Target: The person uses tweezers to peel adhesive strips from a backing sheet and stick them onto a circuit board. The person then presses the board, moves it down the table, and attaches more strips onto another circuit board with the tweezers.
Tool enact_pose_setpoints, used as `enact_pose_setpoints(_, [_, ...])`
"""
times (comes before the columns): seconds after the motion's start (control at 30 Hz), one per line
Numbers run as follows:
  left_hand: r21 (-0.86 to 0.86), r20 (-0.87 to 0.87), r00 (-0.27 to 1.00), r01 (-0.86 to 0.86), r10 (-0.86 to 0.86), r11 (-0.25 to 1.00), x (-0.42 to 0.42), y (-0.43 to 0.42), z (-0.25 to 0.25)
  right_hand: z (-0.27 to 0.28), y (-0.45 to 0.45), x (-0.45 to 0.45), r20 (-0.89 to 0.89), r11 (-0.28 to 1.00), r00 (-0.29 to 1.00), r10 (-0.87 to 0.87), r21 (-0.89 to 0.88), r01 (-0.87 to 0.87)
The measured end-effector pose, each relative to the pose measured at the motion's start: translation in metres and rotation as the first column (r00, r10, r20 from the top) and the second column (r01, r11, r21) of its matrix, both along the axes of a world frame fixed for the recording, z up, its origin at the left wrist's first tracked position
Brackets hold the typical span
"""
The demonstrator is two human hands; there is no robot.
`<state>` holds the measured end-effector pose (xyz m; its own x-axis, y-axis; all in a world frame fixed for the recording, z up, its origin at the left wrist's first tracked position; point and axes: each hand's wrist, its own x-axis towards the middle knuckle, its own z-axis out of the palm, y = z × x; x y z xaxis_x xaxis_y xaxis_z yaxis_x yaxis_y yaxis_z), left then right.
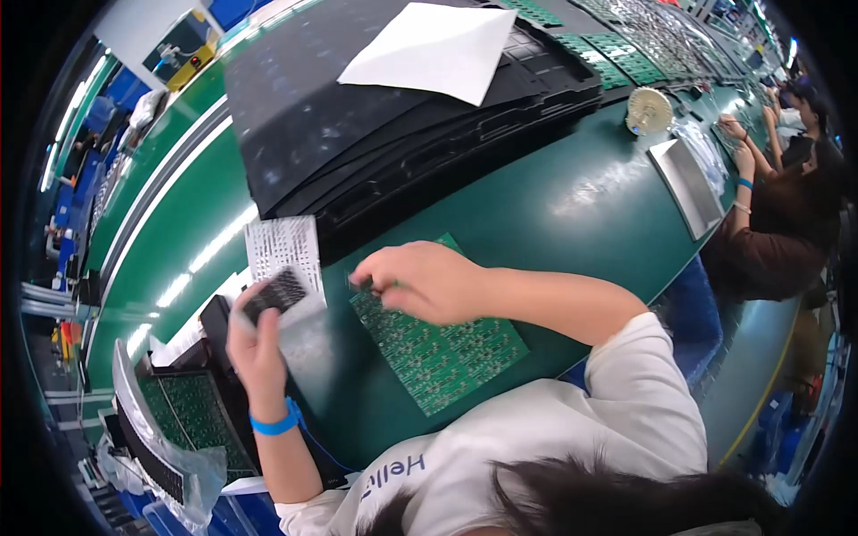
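A green printed circuit board panel (pixel 447 362) lies at an angle on the bench, crowded with repeated small circuits. My right hand (pixel 424 281) is over its upper part, with thumb and fingers pinched around something small and dark that I cannot make out. To the left, my left hand (pixel 256 344) grips a small dark rectangular block (pixel 279 293) with a grid-like face, slightly blurred. A blue wrist strap (pixel 275 422) circles my left wrist. Behind the block is a white sheet with rows of dark marks (pixel 290 246).
Stacked black trays (pixel 349 134) carry a white paper sheet (pixel 433 49). A cream reel (pixel 648 112) and an open grey box (pixel 684 188) stand farther right, near a co-worker (pixel 773 223). More circuit boards (pixel 192 406) stand at lower left.
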<state>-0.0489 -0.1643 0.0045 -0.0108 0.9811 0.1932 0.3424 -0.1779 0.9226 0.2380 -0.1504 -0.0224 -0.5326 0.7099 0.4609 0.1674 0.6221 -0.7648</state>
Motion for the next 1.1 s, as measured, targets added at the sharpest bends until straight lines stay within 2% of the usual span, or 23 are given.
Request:
enact_pose_setpoints(0.03, [0.136,-0.293,0.956,0.038,0.003,0.99,0.004,0.001,-0.013,-0.013,0.001,0.001,-0.141,0.959,0.99,-0.003,-0.281,-0.037])
enact_pose_setpoints(0.07, [0.263,-0.555,0.83,0.114,0.053,0.958,0.007,0.003,-0.025,-0.021,0.005,0.003,-0.276,0.845,0.96,-0.048,-0.523,-0.108])
enact_pose_setpoints(0.1, [0.344,-0.646,0.759,0.189,0.085,0.92,0.003,0.005,-0.036,-0.024,0.01,0.005,-0.248,0.834,0.967,-0.052,-0.543,-0.095])
enact_pose_setpoints(0.13, [0.347,-0.612,0.787,0.185,0.072,0.919,0.001,0.005,-0.041,-0.026,0.013,0.006,-0.224,0.818,0.973,-0.056,-0.568,-0.084])
enact_pose_setpoints(0.2, [0.224,-0.404,0.908,-0.018,0.11,0.974,-0.006,0.0,-0.063,-0.029,0.015,0.008,-0.207,0.775,0.975,-0.085,-0.629,-0.066])
enact_pose_setpoints(0.23, [0.022,-0.101,0.99,-0.093,0.094,0.995,-0.014,0.0,-0.077,-0.03,0.016,0.008,-0.21,0.747,0.972,-0.105,-0.662,-0.063])
enact_pose_setpoints(0.27, [-0.194,0.209,0.966,-0.115,0.155,0.974,-0.022,-0.002,-0.085,-0.032,0.018,0.006,-0.214,0.715,0.97,-0.113,-0.695,-0.07])
enact_pose_setpoints(0.3, [-0.256,0.493,0.852,-0.051,0.175,0.965,-0.01,-0.009,-0.071,-0.038,0.018,0.002,-0.265,0.734,0.956,-0.125,-0.673,-0.091])
enact_pose_setpoints(0.4, [-0.488,0.741,0.569,0.091,0.356,0.868,-0.011,-0.015,-0.054,-0.043,0.017,0.003,-0.243,0.74,0.965,-0.103,-0.667,-0.089])
enact_pose_setpoints(0.5, [-0.463,0.823,0.49,0.284,0.288,0.84,-0.013,-0.018,-0.04,-0.041,0.017,0.007,-0.265,0.627,0.963,-0.049,-0.759,-0.177])
enact_pose_setpoints(0.53, [-0.374,0.891,0.383,0.308,0.246,0.875,-0.01,-0.019,-0.032,-0.04,0.016,0.007,-0.288,0.635,0.957,-0.042,-0.747,-0.197])
enact_pose_setpoints(0.57, [-0.256,0.8,0.563,0.013,0.205,0.966,0.011,-0.017,-0.024,-0.04,0.015,0.007,-0.309,0.638,0.95,-0.039,-0.739,-0.214])
enact_pose_setpoints(0.6, [-0.06,0.655,0.723,-0.24,0.219,0.969,0.027,-0.014,-0.021,-0.043,0.012,0.006,-0.33,0.642,0.943,-0.04,-0.732,-0.229])
enact_pose_setpoints(0.63, [0.324,0.237,0.96,-0.22,0.146,0.92,0.013,-0.012,-0.047,-0.047,0.011,0.006,-0.354,0.646,0.929,-0.108,-0.735,-0.205])
enact_pose_setpoints(0.67, [0.616,-0.174,0.952,-0.096,0.253,0.782,0.01,-0.007,-0.054,-0.045,0.009,0.007,-0.467,0.663,0.869,-0.163,-0.704,-0.253])
enact_pose_setpoints(0.73, [0.362,-0.188,0.979,-0.002,0.075,0.932,0.032,0.0,-0.055,-0.034,0.011,0.016,-0.499,0.73,0.839,-0.215,-0.653,-0.201])
enact_pose_setpoints(0.77, [0.117,0.136,0.988,-0.084,0.068,0.99,0.04,0.003,-0.067,-0.034,0.016,0.023,-0.476,0.8,0.863,-0.17,-0.578,-0.161])
enact_pose_setpoints(0.8, [-0.147,0.439,0.887,-0.085,0.142,0.986,0.044,0.005,-0.079,-0.034,0.02,0.028,-0.448,0.861,0.885,-0.128,-0.494,-0.125])
enact_pose_setpoints(0.83, [-0.198,0.516,0.845,-0.04,0.139,0.979,0.046,0.006,-0.081,-0.034,0.021,0.027,-0.38,0.902,0.905,-0.191,-0.431,0.009])
enact_pose_setpoints(0.87, [-0.248,0.587,0.796,0.004,0.147,0.969,0.049,0.008,-0.082,-0.033,0.027,0.028,-0.254,0.97,0.952,-0.174,-0.21,0.121])
enact_pose_setpoints(0.93, [-0.218,0.677,0.729,0.067,0.102,0.974,0.061,0.008,-0.075,-0.03,0.04,0.03,0.013,0.932,0.973,-0.23,0.291,0.217])
enact_pose_setpoints(1.07, [-0.142,0.508,0.86,0.137,-0.047,0.98,0.058,0.005,-0.1,-0.039,0.039,0.026,0.158,0.844,0.907,-0.391,0.455,0.284])
enact_pose_setpoints(1.1, [-0.182,0.548,0.836,0.166,-0.04,0.969,0.059,0.003,-0.098,-0.041,0.038,0.025,0.175,0.841,0.9,-0.4,0.459,0.284])
